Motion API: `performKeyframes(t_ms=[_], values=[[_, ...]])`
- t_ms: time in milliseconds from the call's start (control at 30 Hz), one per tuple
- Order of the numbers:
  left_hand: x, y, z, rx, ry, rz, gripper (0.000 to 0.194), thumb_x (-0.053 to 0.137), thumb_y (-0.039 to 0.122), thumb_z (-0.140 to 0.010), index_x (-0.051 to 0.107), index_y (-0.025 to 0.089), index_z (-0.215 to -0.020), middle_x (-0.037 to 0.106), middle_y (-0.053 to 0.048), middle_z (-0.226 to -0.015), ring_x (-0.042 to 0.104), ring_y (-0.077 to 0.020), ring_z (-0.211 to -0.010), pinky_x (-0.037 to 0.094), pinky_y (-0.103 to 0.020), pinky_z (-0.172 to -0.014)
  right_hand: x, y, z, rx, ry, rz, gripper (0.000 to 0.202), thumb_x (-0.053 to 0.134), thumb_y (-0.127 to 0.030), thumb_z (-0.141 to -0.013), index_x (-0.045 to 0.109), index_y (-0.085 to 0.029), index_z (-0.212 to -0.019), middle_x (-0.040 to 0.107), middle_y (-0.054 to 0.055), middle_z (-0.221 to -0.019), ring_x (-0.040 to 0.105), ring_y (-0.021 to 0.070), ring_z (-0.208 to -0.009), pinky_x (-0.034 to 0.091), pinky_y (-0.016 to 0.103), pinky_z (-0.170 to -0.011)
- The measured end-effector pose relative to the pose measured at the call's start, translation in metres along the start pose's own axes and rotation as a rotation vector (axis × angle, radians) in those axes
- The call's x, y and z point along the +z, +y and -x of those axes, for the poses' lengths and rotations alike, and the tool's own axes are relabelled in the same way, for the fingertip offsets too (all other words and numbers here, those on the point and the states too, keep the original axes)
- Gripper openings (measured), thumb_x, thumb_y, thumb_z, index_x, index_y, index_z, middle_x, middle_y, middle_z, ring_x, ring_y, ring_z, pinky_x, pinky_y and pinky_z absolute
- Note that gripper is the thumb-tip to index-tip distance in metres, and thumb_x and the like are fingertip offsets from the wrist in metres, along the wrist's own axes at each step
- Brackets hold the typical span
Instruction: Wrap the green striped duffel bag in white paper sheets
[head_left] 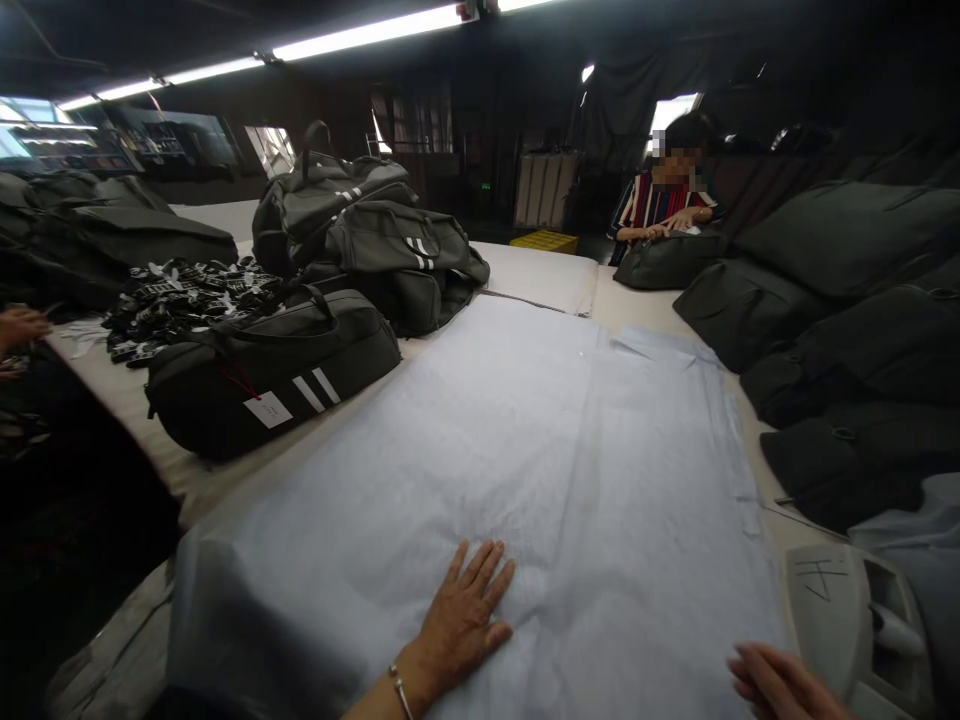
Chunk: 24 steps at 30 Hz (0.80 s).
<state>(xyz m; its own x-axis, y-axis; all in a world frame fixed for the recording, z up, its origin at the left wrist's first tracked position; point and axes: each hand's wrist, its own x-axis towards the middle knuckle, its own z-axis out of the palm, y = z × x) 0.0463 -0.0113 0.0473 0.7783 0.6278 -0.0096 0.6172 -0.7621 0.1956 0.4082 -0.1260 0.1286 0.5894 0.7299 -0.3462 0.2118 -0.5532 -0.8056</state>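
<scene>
My left hand [466,612], with a bracelet at the wrist, lies flat with fingers spread on a pale, translucent plastic sheet [480,440]. The sheet looks layered and covers much of the table in front of me; its near left part hangs over the edge. At the lower right, my right hand [787,685] is partly cut off by the frame. Its fingers are loosely extended near the sheet's right edge, with nothing visible in them. Beside it sits a grey plastic casing [825,610] with a dark hand-drawn mark.
A dark duffel bag [277,370] with two white stripes and a tag stands left, before more piled bags [405,235]. Black-and-white straps [187,300] lie behind it. Dark bags [847,340] line the right side. A co-worker [667,195] handles a bag opposite; another person's hand [22,325] shows far left.
</scene>
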Motion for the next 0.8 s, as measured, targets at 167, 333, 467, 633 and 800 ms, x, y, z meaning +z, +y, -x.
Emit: performKeyframes(t_ms=[167, 333, 467, 633, 800], values=[[0.0, 0.002, 0.0, -0.005, -0.003, 0.032, 0.081, 0.057, 0.042, -0.092, 0.008, 0.028, -0.154, 0.013, -0.007, -0.162, 0.014, -0.0259, -0.149, 0.009, -0.053, -0.121, 0.111, -0.098, -0.002, -0.228, -0.513, 0.029, 0.035, 0.055, -0.058, -0.079, 0.061, -0.024, -0.073, 0.069, 0.004, -0.074, 0.066, 0.0213, -0.069, 0.054, 0.032, -0.064], [0.006, 0.001, 0.001, 0.01, 0.073, 0.064, 0.073, 0.046, 0.052, -0.097, 0.008, 0.027, -0.154, 0.011, -0.005, -0.162, 0.011, -0.0246, -0.149, 0.0, -0.051, -0.121, 0.176, -0.125, -0.06, -0.184, -0.519, 0.305, 0.022, 0.055, -0.039, -0.082, 0.056, -0.021, -0.069, 0.069, 0.002, -0.066, 0.063, 0.0152, -0.058, 0.045, 0.023, -0.051], [0.01, 0.001, 0.001, 0.011, 0.109, 0.097, 0.073, 0.038, 0.059, -0.097, 0.008, 0.027, -0.154, 0.013, -0.004, -0.162, 0.011, -0.0235, -0.149, 0.0, -0.05, -0.122, 0.186, -0.114, -0.089, -0.15, -0.471, 0.576, 0.02, 0.062, -0.025, -0.076, 0.057, -0.02, -0.057, 0.063, 0.002, -0.051, 0.059, 0.0144, -0.048, 0.041, 0.023, -0.048], [0.008, 0.002, 0.001, 0.004, 0.119, 0.098, 0.076, 0.042, 0.06, -0.095, 0.008, 0.027, -0.154, 0.015, -0.005, -0.162, 0.014, -0.0244, -0.148, 0.005, -0.051, -0.122, 0.192, -0.123, -0.096, -0.114, -0.476, 0.836, 0.025, 0.066, -0.027, -0.071, 0.059, -0.019, -0.049, 0.063, 0.006, -0.049, 0.064, 0.0201, -0.052, 0.044, 0.027, -0.052], [0.004, 0.002, 0.002, 0.011, 0.091, 0.093, 0.075, 0.041, 0.059, -0.096, 0.007, 0.027, -0.154, 0.016, -0.005, -0.162, 0.014, -0.0245, -0.148, 0.008, -0.052, -0.122, 0.177, -0.123, -0.101, -0.119, -0.344, 0.948, 0.035, 0.075, -0.051, -0.066, 0.064, -0.018, -0.066, 0.068, 0.011, -0.067, 0.068, 0.0275, -0.072, 0.046, 0.032, -0.06]])
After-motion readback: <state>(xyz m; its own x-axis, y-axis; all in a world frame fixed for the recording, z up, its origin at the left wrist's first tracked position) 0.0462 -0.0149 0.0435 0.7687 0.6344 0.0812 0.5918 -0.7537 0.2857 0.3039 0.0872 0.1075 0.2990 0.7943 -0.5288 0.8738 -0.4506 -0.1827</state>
